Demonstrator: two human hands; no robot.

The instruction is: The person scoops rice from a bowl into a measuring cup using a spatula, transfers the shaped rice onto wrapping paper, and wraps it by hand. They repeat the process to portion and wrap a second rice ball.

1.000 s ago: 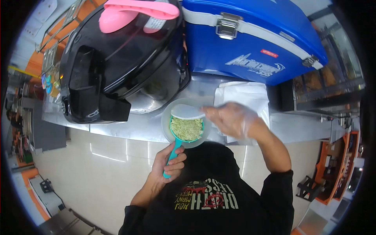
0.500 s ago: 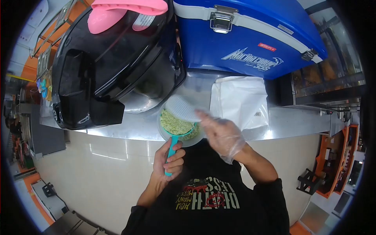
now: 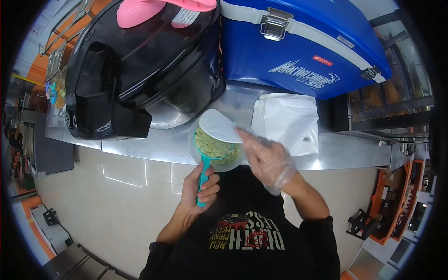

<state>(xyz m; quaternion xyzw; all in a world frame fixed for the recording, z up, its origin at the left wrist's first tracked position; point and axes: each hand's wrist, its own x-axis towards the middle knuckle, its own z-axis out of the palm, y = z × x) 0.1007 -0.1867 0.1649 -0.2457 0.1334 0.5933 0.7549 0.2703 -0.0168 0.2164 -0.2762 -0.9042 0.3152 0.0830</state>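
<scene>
My left hand (image 3: 200, 187), bare, is closed around the handle of a turquoise scoop (image 3: 204, 179). Greenish rice (image 3: 210, 145) fills the scoop's round head, which is over a pale translucent bowl (image 3: 192, 155) holding more of the rice. A clear plastic glove covers my right hand (image 3: 267, 158), whose fingers grip a white rice paddle (image 3: 221, 128). The paddle's textured blade lies across the far part of the scoop, hiding some of the rice. Whether the blade presses on the rice I cannot tell.
A large black rice cooker (image 3: 140, 60) stands at the far left with a pink scoop (image 3: 140, 11) on its lid. Behind the bowl is a blue cooler box (image 3: 298, 56). White paper bags (image 3: 284, 119) lie on the steel counter (image 3: 345, 144), right of the bowl.
The paddle, blurred before, is now sharper and tilted a little differently over the scoop. My left hand keeps its hold on the scoop. The whole view has shifted slightly.
</scene>
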